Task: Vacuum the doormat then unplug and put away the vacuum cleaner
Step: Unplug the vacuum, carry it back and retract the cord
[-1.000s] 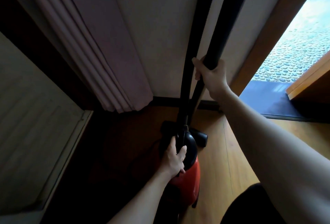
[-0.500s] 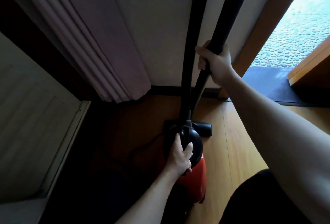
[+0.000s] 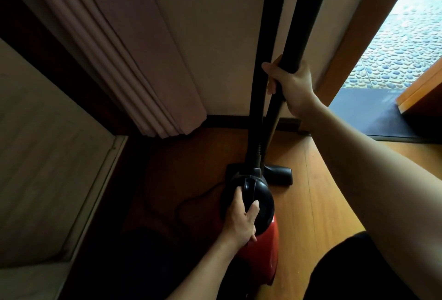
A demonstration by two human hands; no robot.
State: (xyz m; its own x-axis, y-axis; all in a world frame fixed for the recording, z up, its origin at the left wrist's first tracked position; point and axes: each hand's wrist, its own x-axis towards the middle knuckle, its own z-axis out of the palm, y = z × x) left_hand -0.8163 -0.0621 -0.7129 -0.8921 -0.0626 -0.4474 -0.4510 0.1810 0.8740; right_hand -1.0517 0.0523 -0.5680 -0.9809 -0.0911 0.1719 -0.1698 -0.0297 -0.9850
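A red and black canister vacuum cleaner stands on the wooden floor near the wall. My left hand grips the black carry handle on top of its body. My right hand is closed around the black wand, which rises steeply against the wall. The ribbed black hose runs up beside the wand. The floor nozzle rests flat on the floor just beyond the body. A black power cord loops on the floor left of the vacuum. The dark doormat lies at the doorway, far right.
A folded pale curtain hangs at the left, down to the floor. A white ribbed panel fills the left side. An open wooden door and pebbled ground show at the right. My dark-clothed knee is at the bottom right.
The view has shifted slightly closer and lower. My right hand has slid up the wand a little. The vacuum body and my left hand have stayed near the same floor spot.
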